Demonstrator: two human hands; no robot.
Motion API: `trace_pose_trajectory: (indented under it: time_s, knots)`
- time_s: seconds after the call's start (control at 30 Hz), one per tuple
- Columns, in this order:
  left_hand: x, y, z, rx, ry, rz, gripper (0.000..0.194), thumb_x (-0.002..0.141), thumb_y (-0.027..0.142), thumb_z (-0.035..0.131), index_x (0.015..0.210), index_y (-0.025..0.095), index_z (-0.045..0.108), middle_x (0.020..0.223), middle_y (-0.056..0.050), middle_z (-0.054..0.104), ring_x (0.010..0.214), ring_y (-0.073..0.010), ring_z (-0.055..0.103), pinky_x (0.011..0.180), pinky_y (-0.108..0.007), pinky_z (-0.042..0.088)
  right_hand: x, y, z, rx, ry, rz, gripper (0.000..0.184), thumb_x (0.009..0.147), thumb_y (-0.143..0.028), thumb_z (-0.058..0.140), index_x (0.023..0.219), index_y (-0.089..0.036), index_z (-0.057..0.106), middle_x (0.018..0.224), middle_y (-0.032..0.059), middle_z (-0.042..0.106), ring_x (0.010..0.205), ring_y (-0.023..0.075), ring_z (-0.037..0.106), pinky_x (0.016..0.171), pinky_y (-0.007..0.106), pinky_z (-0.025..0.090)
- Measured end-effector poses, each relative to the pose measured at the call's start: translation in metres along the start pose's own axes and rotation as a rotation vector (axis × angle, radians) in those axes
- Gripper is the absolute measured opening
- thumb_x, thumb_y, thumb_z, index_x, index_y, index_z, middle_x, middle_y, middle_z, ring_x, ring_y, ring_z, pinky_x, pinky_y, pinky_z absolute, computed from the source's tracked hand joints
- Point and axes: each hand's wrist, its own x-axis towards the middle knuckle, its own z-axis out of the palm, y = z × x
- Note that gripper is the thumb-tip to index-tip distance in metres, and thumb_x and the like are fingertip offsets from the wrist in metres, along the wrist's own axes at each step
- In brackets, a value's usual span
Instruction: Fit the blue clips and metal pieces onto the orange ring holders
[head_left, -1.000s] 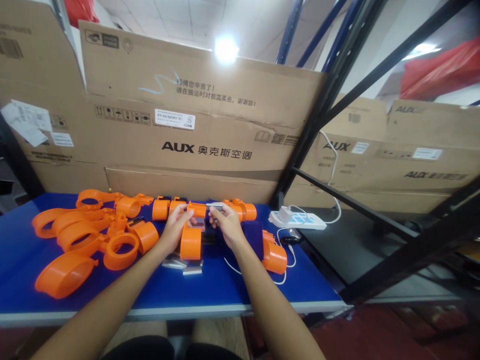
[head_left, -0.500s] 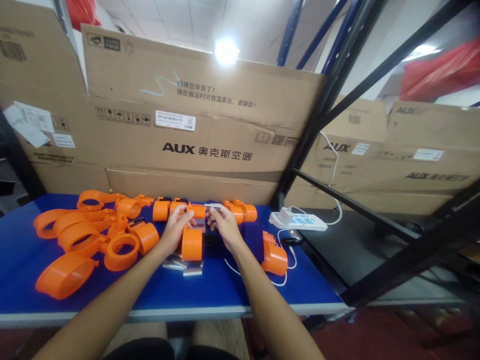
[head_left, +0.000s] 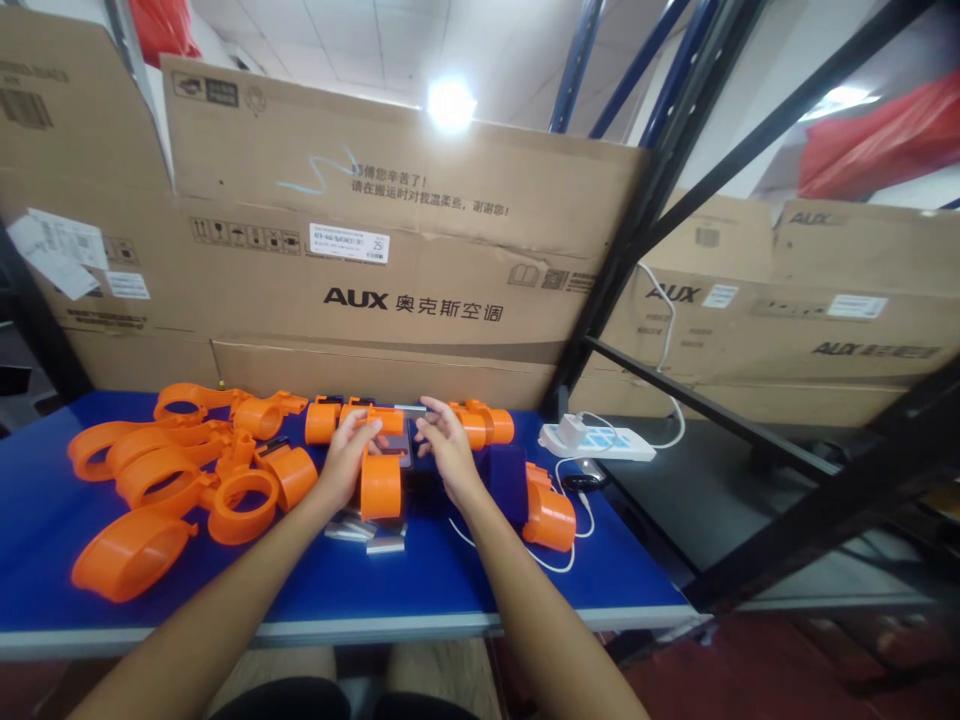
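An orange plastic piece (head_left: 384,420) is gripped in my left hand (head_left: 346,458), pinched between thumb and fingers. A thin pale strip (head_left: 410,407) lies along its right end. My right hand (head_left: 450,450) is close by on the right, thumb and index finger apart, with the index fingertip at the strip's outer end. Just below the held piece is an orange ring (head_left: 381,487); I cannot tell whether it is joined to it. Several small silvery pieces (head_left: 385,544) lie on the blue tabletop under my left wrist. A dark device (head_left: 409,450) is partly hidden between my hands.
Several orange ringed parts (head_left: 157,470) are heaped on the left. More orange rings (head_left: 491,426) stand along the back, and another orange part (head_left: 550,518) sits at right by a dark blue block (head_left: 506,485). A white power strip (head_left: 600,440) trails cables. A cardboard sheet (head_left: 420,250) walls the back.
My right thumb and index finger have parted from the pale strip's sides. The strip and orange piece have shifted slightly left with my left hand.
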Motion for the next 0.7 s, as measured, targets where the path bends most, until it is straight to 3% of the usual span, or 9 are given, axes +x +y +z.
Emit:
trace_pose_trajectory:
  time_s: [0.13,0.37,0.7]
  knots:
    - [0.0022,-0.0028,-0.0016,-0.020,0.034,-0.021,0.048,0.072,0.051,0.079,0.103,0.021,0.058,0.073,0.001,0.066,0.050,-0.0097,0.053,0.053,-0.022,0.043,0.0047,-0.0031,-0.0074,-0.017,0.114,-0.031,0.030,0.074,-0.037,0.073,0.100,-0.022,0.074,0.087,0.0030,0.068,0.066,0.0127,0.055,0.048,0.022,0.042]
    - [0.0019,-0.0020,-0.0021,-0.031,0.054,-0.050,0.058,0.070,0.051,0.082,0.113,0.019,0.060,0.072,0.000,0.067,0.051,-0.0102,0.055,0.053,-0.022,0.042,0.0053,-0.0033,-0.0086,-0.019,0.135,-0.032,0.029,0.072,-0.038,0.072,0.094,-0.021,0.079,0.088,0.0060,0.072,0.064,0.0134,0.054,0.048,0.023,0.041]
    - [0.0032,0.0024,-0.0033,-0.009,0.066,-0.027,0.043,0.069,0.052,0.082,0.088,0.017,0.064,0.068,0.000,0.065,0.050,-0.0105,0.053,0.051,-0.023,0.041,0.0042,-0.0075,-0.0094,0.094,0.032,0.040,0.034,0.075,-0.041,0.070,0.100,-0.020,0.079,0.101,0.0082,0.074,0.059,0.0132,0.061,0.047,0.025,0.042]
